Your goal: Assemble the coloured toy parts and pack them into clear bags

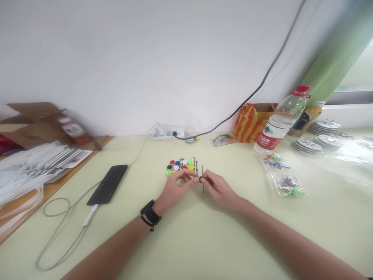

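Note:
A thin black rod (203,188) stands out above and below the fingertips of my right hand (220,188), which pinches it near its middle. A small dark piece shows at the rod's middle, too small to name. My left hand (176,188), with a black watch (150,212) on its wrist, has thumb and forefinger closed together right beside that piece. Whatever lies between those left fingertips is hidden. Just beyond my hands lie several small round coloured discs (176,168), partly covered by the left hand. Coloured plastic sticks (196,167) lie beside them.
At left are a black phone (107,184) on a cable and stacked white packets (43,163). A power strip (166,134) lies along the wall. To the right stand a water bottle (279,122), a striped bag (247,123), plastic bags of parts (287,184) and stacked discs (307,146).

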`<action>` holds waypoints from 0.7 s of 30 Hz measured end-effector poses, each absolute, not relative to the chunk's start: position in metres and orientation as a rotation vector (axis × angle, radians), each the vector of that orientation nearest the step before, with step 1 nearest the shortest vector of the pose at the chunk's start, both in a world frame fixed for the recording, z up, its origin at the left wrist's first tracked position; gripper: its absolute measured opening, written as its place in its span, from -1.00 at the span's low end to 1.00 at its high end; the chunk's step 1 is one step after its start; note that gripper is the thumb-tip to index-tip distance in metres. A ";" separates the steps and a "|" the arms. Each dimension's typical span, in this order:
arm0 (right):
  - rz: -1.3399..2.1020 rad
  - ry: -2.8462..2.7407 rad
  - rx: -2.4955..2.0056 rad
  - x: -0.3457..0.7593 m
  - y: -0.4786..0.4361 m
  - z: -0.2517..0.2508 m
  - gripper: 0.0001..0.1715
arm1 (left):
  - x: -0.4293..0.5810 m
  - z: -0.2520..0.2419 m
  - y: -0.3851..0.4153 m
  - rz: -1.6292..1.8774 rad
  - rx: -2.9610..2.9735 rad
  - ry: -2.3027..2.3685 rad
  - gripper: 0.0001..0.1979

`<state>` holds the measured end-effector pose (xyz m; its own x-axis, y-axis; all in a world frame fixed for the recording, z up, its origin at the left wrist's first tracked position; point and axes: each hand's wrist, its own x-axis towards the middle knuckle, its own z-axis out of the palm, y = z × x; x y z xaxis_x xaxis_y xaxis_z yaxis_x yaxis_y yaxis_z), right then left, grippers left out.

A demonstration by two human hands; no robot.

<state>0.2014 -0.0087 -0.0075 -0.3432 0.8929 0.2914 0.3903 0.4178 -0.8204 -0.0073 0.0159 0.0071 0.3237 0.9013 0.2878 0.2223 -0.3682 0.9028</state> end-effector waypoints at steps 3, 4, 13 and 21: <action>0.599 -1.873 -1.196 0.212 0.000 -0.006 -0.69 | -0.010 0.009 0.019 1.209 1.964 1.123 -0.90; 0.487 -1.853 -1.238 0.217 0.004 -0.004 -0.69 | -0.012 0.009 0.022 1.244 2.004 1.147 -0.92; -0.325 -1.773 -1.705 0.279 0.039 -0.003 -0.71 | -0.023 0.001 0.038 1.168 2.310 1.349 -0.91; -0.284 -2.121 -2.123 0.280 0.045 -0.034 -0.72 | -0.022 0.002 0.033 1.102 2.410 1.405 -0.88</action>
<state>0.2796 0.0452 -0.0336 -0.0038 0.9751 0.2216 0.9991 -0.0058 0.0427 -0.0217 0.0328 0.0017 0.2951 0.8010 0.5209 0.6968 -0.5534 0.4563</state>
